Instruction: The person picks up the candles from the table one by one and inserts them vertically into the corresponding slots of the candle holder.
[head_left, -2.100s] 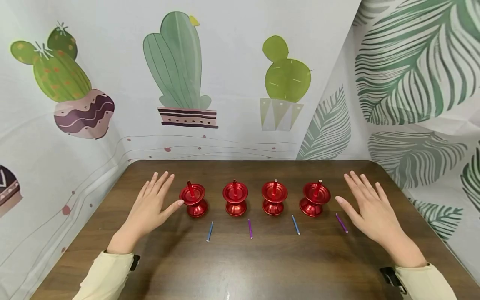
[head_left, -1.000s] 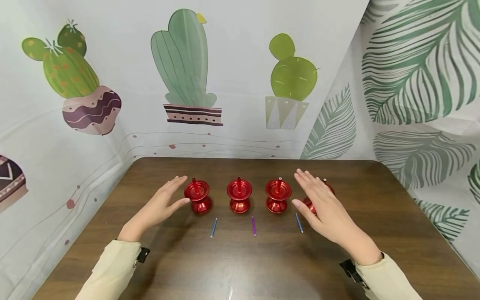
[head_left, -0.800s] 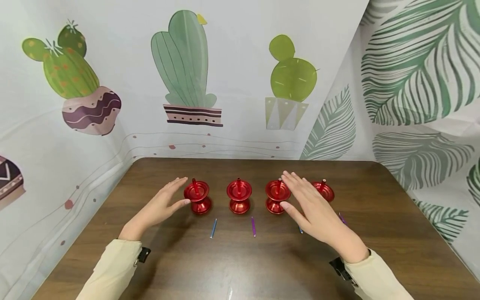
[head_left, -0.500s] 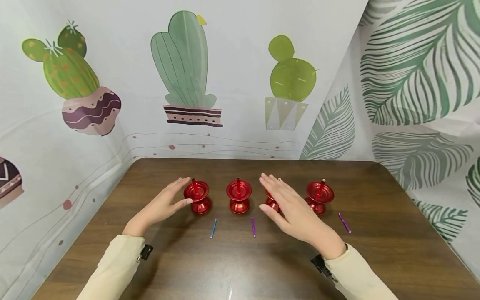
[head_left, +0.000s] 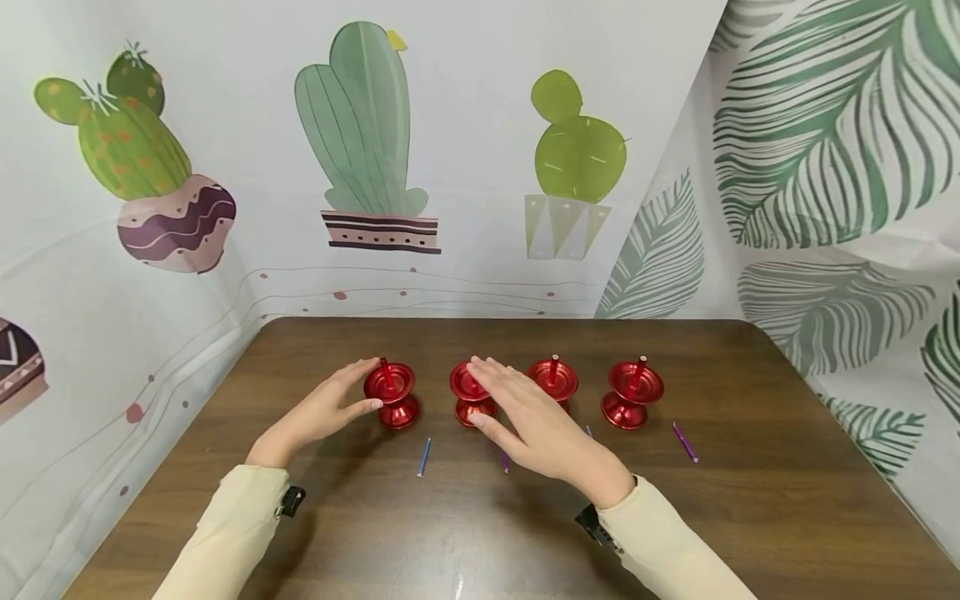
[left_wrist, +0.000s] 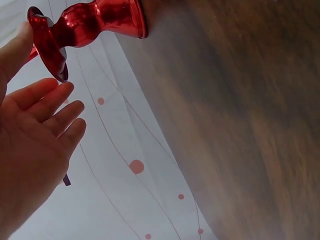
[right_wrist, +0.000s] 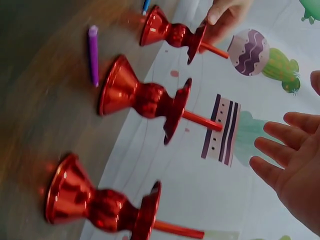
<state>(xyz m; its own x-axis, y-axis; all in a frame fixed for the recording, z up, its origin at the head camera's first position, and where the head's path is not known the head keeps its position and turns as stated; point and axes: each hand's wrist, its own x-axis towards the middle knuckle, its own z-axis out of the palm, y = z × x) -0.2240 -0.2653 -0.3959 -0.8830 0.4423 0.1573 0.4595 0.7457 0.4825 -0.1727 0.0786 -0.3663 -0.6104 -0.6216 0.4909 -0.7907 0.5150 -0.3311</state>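
Several shiny red candle holders stand upright in a row, each with a thin red tube rising from its dish. My left hand (head_left: 318, 414) is at the leftmost holder (head_left: 400, 412), thumb and fingertips right at the dish rim; the left wrist view shows its fingers (left_wrist: 55, 107) loosely extended beside that rim. My right hand (head_left: 536, 425) hovers with fingers extended, overlapping the second holder (head_left: 460, 387) in the head view. In the right wrist view its palm (right_wrist: 305, 185) holds nothing. The third holder (head_left: 553, 379) is partly hidden behind it; the rightmost holder (head_left: 625, 410) is uncovered.
Small thin candles lie in front of the holders: a blue one (head_left: 424, 457), a purple one (head_left: 506, 463) partly under the right hand, another blue mostly hidden, and a purple one (head_left: 685, 442) at right. A printed cloth (head_left: 480, 167) hangs behind the brown table (head_left: 480, 542).
My right hand has swept left over the row, from right of the rightmost holder to the second holder. My left hand has moved slightly right, to the leftmost holder's rim. Holders and candles stay put.
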